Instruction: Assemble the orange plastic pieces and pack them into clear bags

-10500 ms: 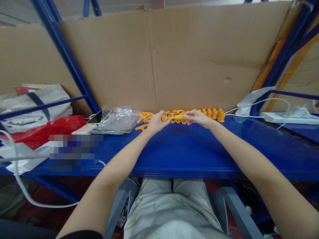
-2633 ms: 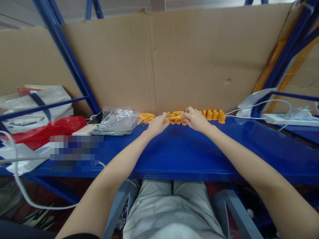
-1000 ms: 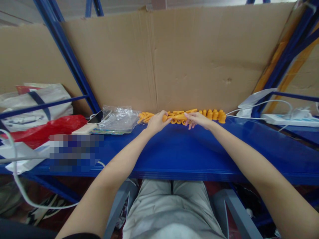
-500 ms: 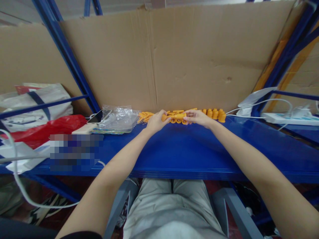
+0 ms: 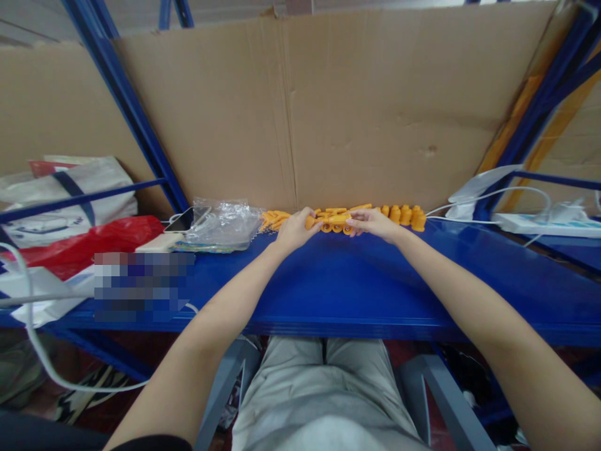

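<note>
Orange piece, in the head view, is what you have between your two hands, close over the far edge of the blue tabletop. Your left hand grasps its rounded left end, and your right hand pinches the right end between thumb and fingers; whether it is one part or two joined, you cannot tell at this size. Just on the near side of it, partly covered, sits a row of round orange parts with their ring-like ends towards you, and slim orange parts lie beyond it. To the right of your right hand, bell-shaped orange parts stand upright in a cluster. To the left of your left hand, a loose heap of orange parts lies beside clear plastic bags. A cardboard sheet stands upright behind everything.
</note>
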### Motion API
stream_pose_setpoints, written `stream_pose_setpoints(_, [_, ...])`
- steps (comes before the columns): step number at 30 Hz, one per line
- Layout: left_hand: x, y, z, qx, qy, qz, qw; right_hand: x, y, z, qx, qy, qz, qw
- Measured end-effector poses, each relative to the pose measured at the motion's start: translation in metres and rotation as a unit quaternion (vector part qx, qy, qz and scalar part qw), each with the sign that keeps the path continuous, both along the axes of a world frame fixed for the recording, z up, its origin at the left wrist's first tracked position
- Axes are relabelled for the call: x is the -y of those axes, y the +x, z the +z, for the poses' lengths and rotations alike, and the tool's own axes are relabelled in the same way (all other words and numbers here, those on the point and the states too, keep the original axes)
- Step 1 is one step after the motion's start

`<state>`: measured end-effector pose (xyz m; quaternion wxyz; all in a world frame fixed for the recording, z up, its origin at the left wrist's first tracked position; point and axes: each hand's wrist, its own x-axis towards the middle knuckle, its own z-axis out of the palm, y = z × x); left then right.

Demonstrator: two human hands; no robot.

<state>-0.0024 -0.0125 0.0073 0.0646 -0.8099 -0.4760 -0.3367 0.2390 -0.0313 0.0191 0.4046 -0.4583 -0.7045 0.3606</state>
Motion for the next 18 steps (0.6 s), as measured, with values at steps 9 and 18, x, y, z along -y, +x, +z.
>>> stream_pose_setpoints(9, [0.008, 0.002, 0.004, 0.012, -0.026, -0.006, 1.0, -0.01, 0.004, -0.005, -0.009, 0.038, -0.028, 0.999])
stream_pose_setpoints(18, [-0.013, -0.018, -0.003, -0.11, -0.054, 0.112, 0.986, -0.035, 0.038, -0.017, 0.128, 0.301, -0.298, 0.897])
